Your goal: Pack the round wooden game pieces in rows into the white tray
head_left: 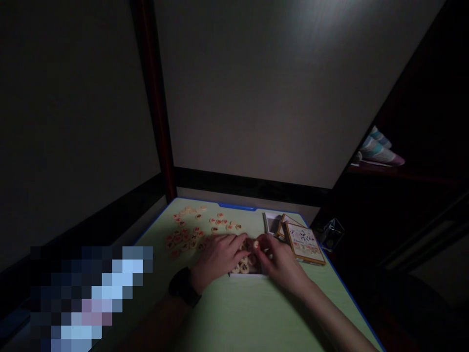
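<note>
Round Chinese chess pieces with red or dark characters lie in an open shallow box on a pale green table. My right hand is at the right side of this box, pinching one chess piece with a red mark between thumb and fingers. Over the box's left side reaches my left hand, wearing a black wristwatch. Its fingers are stretched forward, with the thumb apart and close to the pieces. Both hands hide part of the box and its contents.
Many loose pieces are scattered over the table's left and far side. Two printed boxes and a white tray sit at the back right. A blue edge rims the green table. Behind stands a wall.
</note>
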Tool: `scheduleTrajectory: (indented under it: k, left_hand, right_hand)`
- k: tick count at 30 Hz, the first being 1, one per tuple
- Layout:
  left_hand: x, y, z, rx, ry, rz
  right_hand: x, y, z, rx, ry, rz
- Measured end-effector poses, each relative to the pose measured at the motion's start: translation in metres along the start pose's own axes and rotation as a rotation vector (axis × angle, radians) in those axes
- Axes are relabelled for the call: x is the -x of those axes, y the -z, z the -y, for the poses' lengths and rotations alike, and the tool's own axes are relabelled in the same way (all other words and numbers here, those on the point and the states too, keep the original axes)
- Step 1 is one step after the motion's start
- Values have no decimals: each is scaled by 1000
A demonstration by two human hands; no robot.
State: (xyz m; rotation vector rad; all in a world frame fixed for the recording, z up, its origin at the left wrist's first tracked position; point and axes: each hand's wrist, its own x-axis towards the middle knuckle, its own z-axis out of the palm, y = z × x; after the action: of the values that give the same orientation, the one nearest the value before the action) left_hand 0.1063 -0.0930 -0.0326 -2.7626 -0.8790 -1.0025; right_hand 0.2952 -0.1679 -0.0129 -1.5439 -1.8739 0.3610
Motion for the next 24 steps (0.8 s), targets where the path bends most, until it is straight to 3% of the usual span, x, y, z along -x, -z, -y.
scheduleTrajectory:
  k: [4,14,24]
  left_hand:
    - [1,-1,12,-3,77,54]
    - [1,-5,18,-28,105,72]
    - [2,-7,19,-56,107,63]
  right_hand:
    - [0,4,-1,188,-58,58]
    - [2,-21,4,323,-102,246]
    - [3,-24,0,292,-103,232]
